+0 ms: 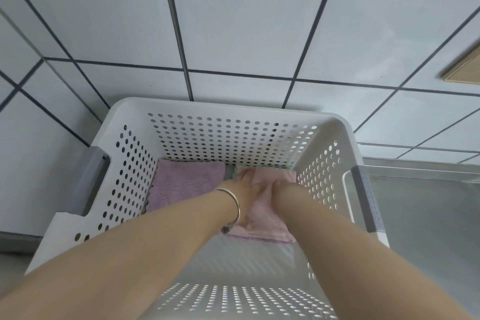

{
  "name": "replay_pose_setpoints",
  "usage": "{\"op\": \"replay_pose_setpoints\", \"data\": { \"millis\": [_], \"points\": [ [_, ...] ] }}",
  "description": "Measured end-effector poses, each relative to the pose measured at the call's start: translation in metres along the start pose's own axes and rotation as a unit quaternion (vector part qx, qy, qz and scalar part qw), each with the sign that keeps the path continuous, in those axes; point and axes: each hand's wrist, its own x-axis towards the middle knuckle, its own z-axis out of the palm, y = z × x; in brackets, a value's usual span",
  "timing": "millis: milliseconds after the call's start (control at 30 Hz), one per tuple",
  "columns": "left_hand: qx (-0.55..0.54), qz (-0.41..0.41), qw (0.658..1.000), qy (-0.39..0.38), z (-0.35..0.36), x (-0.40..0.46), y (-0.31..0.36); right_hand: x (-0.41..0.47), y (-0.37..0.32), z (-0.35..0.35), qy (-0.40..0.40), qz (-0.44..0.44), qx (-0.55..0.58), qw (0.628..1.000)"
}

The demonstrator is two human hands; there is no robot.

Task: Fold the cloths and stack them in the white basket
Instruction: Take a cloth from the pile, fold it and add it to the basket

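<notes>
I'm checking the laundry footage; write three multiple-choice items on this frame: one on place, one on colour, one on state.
1. Where does the purple cloth lie?
A. on the floor tiles
B. in the white basket, left side
C. over the basket rim

2. What colour is the cloth under the hands?
A. pink
B. green
C. blue

3. What are the hands doing?
A. gripping the basket handles
B. hanging clear of the basket
C. pressing on the pink cloth

Answers:
1 B, it lies flat on the basket bottom at the left.
2 A, pink fabric shows around both hands.
3 C, left hand and right hand rest on it.
</notes>
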Motion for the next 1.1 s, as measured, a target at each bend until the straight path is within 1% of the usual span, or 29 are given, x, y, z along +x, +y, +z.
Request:
{"op": "replay_pose_setpoints", "data": {
  "millis": [67, 133, 200, 233, 300, 333, 400, 467, 500, 567, 600, 633, 667, 700, 800, 833, 900, 933, 1033, 1100],
  "points": [
    [0.002, 0.003, 1.0, -0.01, -0.007, 0.001, -0.003, 0.004, -0.001, -0.003, 0.042, -0.04, -0.048, 0.997],
    [-0.006, 0.0, 0.999, -0.032, -0.023, -0.001, -0.007, 0.001, -0.006, -0.008, 0.033, -0.063, -0.026, 0.997],
    [-0.038, -0.019, 0.999, -0.019, -0.048, -0.009, -0.006, -0.009, -0.007, -0.029, 0.074, -0.103, -0.06, 0.99],
    [-0.038, -0.021, 0.999, -0.01, -0.061, -0.016, -0.004, -0.019, -0.013, -0.038, 0.066, -0.103, -0.069, 0.99],
    [0.01, -0.022, 1.0, 0.016, -0.084, -0.036, 0.011, -0.057, -0.011, -0.053, 0.078, -0.094, -0.155, 0.98],
    [0.028, -0.026, 0.999, 0.037, -0.094, -0.047, 0.019, -0.075, -0.007, -0.059, 0.112, -0.087, -0.169, 0.975],
    [0.018, -0.042, 0.992, 0.114, -0.113, -0.077, 0.042, -0.115, 0.012, -0.061, 0.211, -0.102, -0.136, 0.963],
    [-0.004, -0.037, 0.971, 0.234, -0.124, -0.104, 0.059, -0.148, 0.03, -0.058, 0.316, -0.125, -0.053, 0.939],
    [-0.023, -0.022, 0.952, 0.304, -0.129, -0.117, 0.074, -0.166, 0.046, -0.052, 0.371, -0.126, 0.005, 0.92],
    [-0.075, 0.024, 0.903, 0.421, -0.132, -0.136, 0.108, -0.201, 0.078, -0.034, 0.466, -0.122, 0.128, 0.867],
    [-0.107, 0.053, 0.881, 0.457, -0.131, -0.143, 0.126, -0.213, 0.09, -0.02, 0.502, -0.117, 0.175, 0.839],
    [-0.126, 0.082, 0.866, 0.476, -0.129, -0.147, 0.148, -0.224, 0.104, -0.003, 0.532, -0.101, 0.219, 0.812],
    [-0.136, 0.104, 0.859, 0.483, -0.126, -0.146, 0.172, -0.236, 0.118, 0.014, 0.552, -0.074, 0.249, 0.792],
    [-0.147, 0.116, 0.859, 0.476, -0.118, -0.144, 0.189, -0.24, 0.127, 0.029, 0.568, -0.05, 0.258, 0.78],
    [-0.162, 0.142, 0.871, 0.442, -0.096, -0.121, 0.247, -0.241, 0.171, 0.075, 0.566, 0.014, 0.278, 0.776],
    [-0.161, 0.148, 0.878, 0.427, -0.091, -0.112, 0.273, -0.24, 0.195, 0.093, 0.567, 0.035, 0.278, 0.775],
    [-0.16, 0.158, 0.896, 0.383, -0.079, -0.092, 0.315, -0.241, 0.234, 0.123, 0.541, 0.052, 0.292, 0.787],
    [-0.164, 0.16, 0.905, 0.36, -0.071, -0.081, 0.333, -0.241, 0.252, 0.139, 0.526, 0.063, 0.28, 0.8],
    [-0.166, 0.177, 0.925, 0.293, -0.049, -0.047, 0.39, -0.244, 0.309, 0.184, 0.439, 0.095, 0.297, 0.843],
    [-0.154, 0.182, 0.939, 0.249, -0.035, -0.028, 0.433, -0.245, 0.352, 0.219, 0.4, 0.123, 0.317, 0.851]
  ]
}}
